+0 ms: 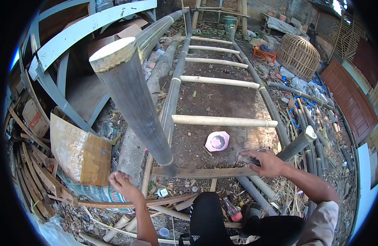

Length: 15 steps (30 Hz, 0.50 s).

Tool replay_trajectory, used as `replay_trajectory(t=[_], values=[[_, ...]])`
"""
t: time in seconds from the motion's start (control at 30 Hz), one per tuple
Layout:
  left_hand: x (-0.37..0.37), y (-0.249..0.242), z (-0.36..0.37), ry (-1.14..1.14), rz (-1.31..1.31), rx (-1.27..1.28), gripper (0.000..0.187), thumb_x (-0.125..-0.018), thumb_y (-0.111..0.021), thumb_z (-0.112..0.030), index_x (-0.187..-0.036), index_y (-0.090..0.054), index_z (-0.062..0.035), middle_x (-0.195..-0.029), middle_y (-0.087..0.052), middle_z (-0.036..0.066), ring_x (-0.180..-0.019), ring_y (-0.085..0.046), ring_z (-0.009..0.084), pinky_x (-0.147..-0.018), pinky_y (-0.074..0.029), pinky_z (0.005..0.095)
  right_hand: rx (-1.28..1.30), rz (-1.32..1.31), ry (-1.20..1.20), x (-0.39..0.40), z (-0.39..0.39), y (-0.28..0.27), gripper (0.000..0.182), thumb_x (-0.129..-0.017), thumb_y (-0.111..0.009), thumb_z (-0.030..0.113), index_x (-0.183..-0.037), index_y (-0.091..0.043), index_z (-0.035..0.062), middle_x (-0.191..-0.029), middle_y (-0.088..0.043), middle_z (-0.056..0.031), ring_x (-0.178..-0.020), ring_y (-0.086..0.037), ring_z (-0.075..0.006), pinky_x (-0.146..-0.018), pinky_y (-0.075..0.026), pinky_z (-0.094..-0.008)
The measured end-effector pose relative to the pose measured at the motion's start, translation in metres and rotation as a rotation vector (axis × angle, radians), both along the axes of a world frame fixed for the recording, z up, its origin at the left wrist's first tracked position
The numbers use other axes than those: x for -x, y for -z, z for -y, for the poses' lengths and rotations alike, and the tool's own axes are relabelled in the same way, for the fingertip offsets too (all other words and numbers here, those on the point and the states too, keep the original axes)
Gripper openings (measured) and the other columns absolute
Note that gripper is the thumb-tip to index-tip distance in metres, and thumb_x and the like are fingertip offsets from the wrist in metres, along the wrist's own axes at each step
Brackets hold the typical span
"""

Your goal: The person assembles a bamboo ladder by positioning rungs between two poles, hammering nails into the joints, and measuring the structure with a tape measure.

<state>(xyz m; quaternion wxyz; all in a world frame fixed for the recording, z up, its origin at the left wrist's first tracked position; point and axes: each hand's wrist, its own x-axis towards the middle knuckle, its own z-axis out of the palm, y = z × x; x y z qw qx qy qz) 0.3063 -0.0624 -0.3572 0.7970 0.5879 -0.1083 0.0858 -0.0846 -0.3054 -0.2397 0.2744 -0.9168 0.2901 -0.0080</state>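
Observation:
A bamboo frame lies ahead, with pale rungs (pixel 226 120) between two dark side poles. One thick dark bamboo post (pixel 135 102) rises at its near left corner, and a shorter post (pixel 297 144) stands at the near right. A wooden plank (pixel 205 172) runs between them. My right hand (pixel 265 163) is closed on a dark tool at the plank's right end; the tool is mostly hidden. To the left of the thick post's foot, my left hand (pixel 122 184) is raised over the ground with loosely curled fingers, holding nothing visible. A pink dish (pixel 217 141) lies on the soil.
Bent cardboard (pixel 78 151) and wood strips are at the left. A bottle with a red label (pixel 233 211) lies near my knees. On the right are bamboo poles, blue hose, a wicker cage (pixel 297 55), an orange crate (pixel 265 54) and a brown door (pixel 349 98).

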Motion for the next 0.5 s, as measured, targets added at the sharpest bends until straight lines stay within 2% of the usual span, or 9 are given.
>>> replay_trajectory(t=[0.03,0.1,0.13,0.17,0.2,0.23,0.33,0.4,0.5], values=[[0.054,-0.020,-0.013,0.165,-0.100,0.145,0.017,-0.106,-0.046,-0.021,-0.096,-0.047,-0.0069,-0.079,-0.049,0.003,-0.066,-0.045,0.0108,-0.064,-0.043,0.0266,-0.001,-0.096,-0.009,0.012,-0.008,-0.005,0.052,-0.092,-0.062,0.017,-0.142,-0.048,0.0155,-0.104,-0.070,-0.0240,-0.096,-0.068,-0.0429,-0.089,-0.053,-0.0496],[0.144,-0.040,-0.025,0.911,-0.046,0.071,0.012,-0.105,-0.049,-0.018,-0.101,-0.049,-0.0066,-0.081,-0.055,0.006,-0.067,-0.052,0.0112,-0.058,-0.047,0.0302,0.020,-0.234,0.014,0.027,-0.015,-0.014,0.052,-0.091,-0.062,0.017,-0.141,-0.048,0.0157,-0.100,-0.070,-0.0239,-0.090,-0.068,-0.0437,-0.086,-0.053,-0.0518],[0.184,-0.069,-0.019,1.346,-0.079,0.103,0.015,-0.103,-0.055,-0.016,-0.111,-0.055,-0.0023,-0.089,-0.061,0.010,-0.075,-0.060,0.0154,-0.066,-0.053,0.0310,0.034,-0.309,0.016,0.032,-0.017,-0.018,0.052,-0.091,-0.061,0.017,-0.141,-0.048,0.0158,-0.098,-0.070,-0.0238,-0.087,-0.068,-0.0442,-0.084,-0.054,-0.0529],[0.208,-0.098,-0.006,1.787,0.156,0.063,0.022,-0.100,-0.060,-0.011,-0.118,-0.056,0.0027,-0.099,-0.063,0.012,-0.082,-0.065,0.0179,-0.076,-0.055,0.0324,0.082,-0.325,0.010,0.039,-0.021,-0.016,0.052,-0.091,-0.062,0.017,-0.141,-0.048,0.0159,-0.101,-0.069,-0.0234,-0.086,-0.068,-0.0445,-0.083,-0.054,-0.0530],[0.241,-0.132,0.003,1.945,0.414,0.196,0.028,-0.099,-0.063,-0.016,-0.119,-0.059,0.0027,-0.105,-0.068,0.012,-0.090,-0.070,0.0216,-0.081,-0.057,0.0336,0.138,-0.343,0.000,0.046,-0.021,-0.011,0.053,-0.091,-0.062,0.018,-0.142,-0.048,0.0159,-0.103,-0.069,-0.0229,-0.086,-0.068,-0.0448,-0.081,-0.054,-0.0531],[0.295,-0.129,0.002,2.112,0.455,0.504,0.039,-0.097,-0.063,-0.043,-0.129,-0.060,-0.0192,-0.119,-0.057,0.014,-0.110,-0.058,0.0312,-0.093,-0.049,0.0464,0.195,-0.358,-0.013,0.052,-0.023,-0.007,0.054,-0.090,-0.063,0.018,-0.142,-0.048,0.0159,-0.105,-0.068,-0.0225,-0.085,-0.067,-0.0451,-0.080,-0.055,-0.0531],[0.370,-0.185,-0.015,2.082,0.904,0.769,0.024,-0.089,-0.071,-0.030,-0.108,-0.065,-0.0162,-0.108,-0.058,0.012,-0.101,-0.059,0.0340,-0.083,-0.050,0.0449,0.287,-0.313,-0.017,0.077,-0.033,-0.004,0.052,-0.090,-0.061,0.018,-0.140,-0.048,0.0174,-0.105,-0.068,-0.0217,-0.089,-0.068,-0.0427,-0.083,-0.054,-0.0539],[0.418,-0.192,-0.036,2.083,0.905,0.880,0.019,-0.085,-0.072,-0.028,-0.097,-0.066,-0.0142,-0.097,-0.061,0.012,-0.090,-0.061,0.0349,-0.077,-0.050,0.0439,0.291,-0.325,0.004,0.095,-0.039,-0.004,0.051,-0.090,-0.061,0.018,-0.139,-0.048,0.0170,-0.111,-0.067,-0.0211,-0.094,-0.068,-0.0415,-0.084,-0.055,-0.0535],[0.445,-0.199,-0.028,2.695,0.827,0.994,0.014,-0.086,-0.069,-0.025,-0.088,-0.064,-0.0124,-0.081,-0.060,0.012,-0.076,-0.060,0.0325,-0.071,-0.049,0.0396,0.287,-0.371,0.016,0.120,-0.049,-0.015,0.050,-0.091,-0.061,0.018,-0.139,-0.048,0.0160,-0.111,-0.067,-0.0212,-0.093,-0.068,-0.0415,-0.083,-0.055,-0.0529]])
